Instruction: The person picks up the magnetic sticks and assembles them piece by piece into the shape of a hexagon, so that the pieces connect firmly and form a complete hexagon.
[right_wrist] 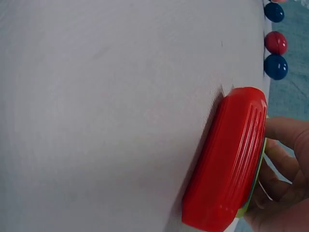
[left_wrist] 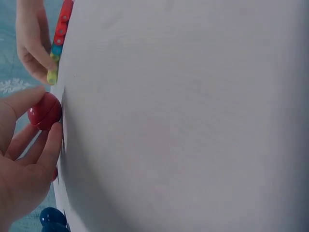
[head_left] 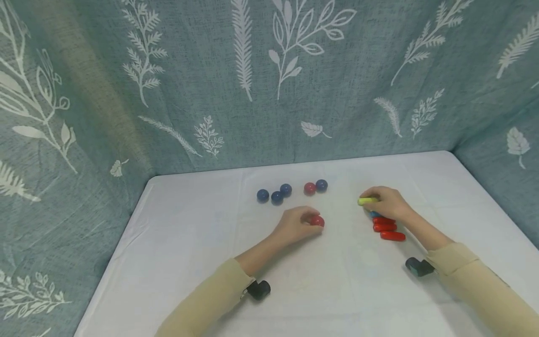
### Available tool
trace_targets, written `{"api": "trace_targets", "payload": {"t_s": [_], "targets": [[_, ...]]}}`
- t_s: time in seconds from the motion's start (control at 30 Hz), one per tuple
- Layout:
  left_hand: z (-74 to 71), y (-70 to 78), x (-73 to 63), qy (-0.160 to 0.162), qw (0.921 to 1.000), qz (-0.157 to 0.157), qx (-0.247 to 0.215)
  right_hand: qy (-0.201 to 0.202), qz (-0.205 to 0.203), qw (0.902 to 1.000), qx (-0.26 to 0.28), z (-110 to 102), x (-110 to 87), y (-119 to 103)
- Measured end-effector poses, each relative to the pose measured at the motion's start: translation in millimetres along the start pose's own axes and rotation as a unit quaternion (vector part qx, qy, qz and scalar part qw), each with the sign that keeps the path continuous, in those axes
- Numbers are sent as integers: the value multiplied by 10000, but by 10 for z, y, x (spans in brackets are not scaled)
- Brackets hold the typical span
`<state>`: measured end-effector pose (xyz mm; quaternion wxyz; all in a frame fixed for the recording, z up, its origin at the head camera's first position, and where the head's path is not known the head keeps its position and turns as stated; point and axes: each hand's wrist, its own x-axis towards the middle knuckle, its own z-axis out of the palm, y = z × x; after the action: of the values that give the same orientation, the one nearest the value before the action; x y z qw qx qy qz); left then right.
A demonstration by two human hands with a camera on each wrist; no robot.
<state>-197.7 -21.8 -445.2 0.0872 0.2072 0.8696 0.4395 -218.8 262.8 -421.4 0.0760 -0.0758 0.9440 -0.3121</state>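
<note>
- A glossy dark red ball [head_left: 317,221] is seen, its seam shown as a thin slanting line in the left wrist view.
- It is pinched between thumb and fingertips by the left hand [head_left: 296,227], near the middle of the white worktop [head_left: 189,243]; whether it is borne by the cloth cannot be told.
- A yellow-green rod [head_left: 367,201], short and blunt-ended, is pinched by the grip of the right hand [head_left: 389,203], at the far end of a row towards the worktop's right side.
- The rod's long axis is laid roughly left to right; its bare end is pointed left, and its other end is covered by fingers.
- Just nearer the person, a blue rod [head_left: 374,214] is partly hidden by the right hand.
- Beyond that, three shiny red rods [head_left: 393,236] are lined up nearly parallel, the nearest set slightly to the right; in the right wrist view the yellow-green rod is mostly blocked by red, grooved plastic.
- Behind the left hand, three blue balls [head_left: 263,195] are grouped, with a second red ball [head_left: 309,188] and a fourth blue ball [head_left: 322,186] placed side by side to their right.
- The worktop is backed by a leaf-patterned curtain [head_left: 252,112].
</note>
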Motion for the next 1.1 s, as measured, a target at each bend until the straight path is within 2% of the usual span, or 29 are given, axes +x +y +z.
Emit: {"api": "trace_targets", "payload": {"t_s": [0.1,0.37,0.77,1.1], "targets": [[-38,-8,-55,-22,9999,-58,139,17,-85,10000,-32,29,12,-18],[-123,-76,-202,30,9997,45,227,-3,-407,9992,-47,113,36,-72],[-229,-129,-410,59,9990,-450,-32,-223,-1113,9935,92,302,-29,-325],[-255,-149,-513,91,9983,-552,-142,-567,-1486,9868,289,465,-125,-568]]}}
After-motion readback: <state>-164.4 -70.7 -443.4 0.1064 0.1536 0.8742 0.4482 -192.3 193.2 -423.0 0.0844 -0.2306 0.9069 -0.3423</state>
